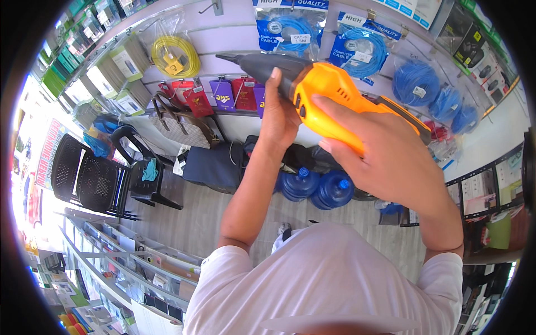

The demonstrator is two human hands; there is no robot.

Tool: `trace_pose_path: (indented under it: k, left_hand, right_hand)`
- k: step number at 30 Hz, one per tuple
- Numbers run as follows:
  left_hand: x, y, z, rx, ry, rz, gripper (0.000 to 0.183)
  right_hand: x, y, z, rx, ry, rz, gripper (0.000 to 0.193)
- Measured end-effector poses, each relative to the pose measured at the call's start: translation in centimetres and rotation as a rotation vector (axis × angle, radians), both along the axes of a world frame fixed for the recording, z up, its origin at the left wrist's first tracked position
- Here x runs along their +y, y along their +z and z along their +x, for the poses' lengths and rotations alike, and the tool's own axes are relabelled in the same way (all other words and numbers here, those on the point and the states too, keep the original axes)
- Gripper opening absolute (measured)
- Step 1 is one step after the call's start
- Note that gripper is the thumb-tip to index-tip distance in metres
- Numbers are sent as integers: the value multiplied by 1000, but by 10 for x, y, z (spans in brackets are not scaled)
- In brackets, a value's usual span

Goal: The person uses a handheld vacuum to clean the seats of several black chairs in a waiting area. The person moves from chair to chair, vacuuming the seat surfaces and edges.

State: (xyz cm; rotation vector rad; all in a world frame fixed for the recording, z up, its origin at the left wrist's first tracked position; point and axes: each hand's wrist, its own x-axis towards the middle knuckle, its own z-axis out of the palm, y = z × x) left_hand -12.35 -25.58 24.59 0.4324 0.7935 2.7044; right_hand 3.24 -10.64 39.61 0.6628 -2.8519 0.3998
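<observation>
I hold up an orange and black handheld blower (329,86), its tapered black nozzle pointing to the upper left. My left hand (281,120) supports it from below where the black nozzle part meets the orange body, the thumb up along the near side. My right hand (391,156) wraps round the rear of the orange body, the index finger stretched along its side by the black buttons. Behind the tool, packs of blue network cable (293,33) and a coil of yellow cable (176,57) hang on the slatted wall.
Below the wall stand blue water jugs (332,191), a dark boxy bag (215,166) and a checked handbag (181,129). Black plastic chairs (97,181) are at the left, above a glass display case (139,262). Small boxed goods (125,62) fill the upper-left wall; a shelf (480,192) is at the right.
</observation>
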Motion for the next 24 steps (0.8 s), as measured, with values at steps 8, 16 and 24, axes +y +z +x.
trace_pose_path:
  k: [8, 16, 24]
  left_hand:
    - [-5, 2, -4, -10, -94, 16, 76]
    - [22, 5, 20, 36, -116, -59, 77]
    - [-6, -12, -19, -23, -61, 78, 78]
  right_hand:
    - [-6, 7, 10, -14, -61, 29, 57]
    - [16, 14, 31, -67, -117, -30, 64]
    - [-4, -3, -4, -26, -28, 2, 59]
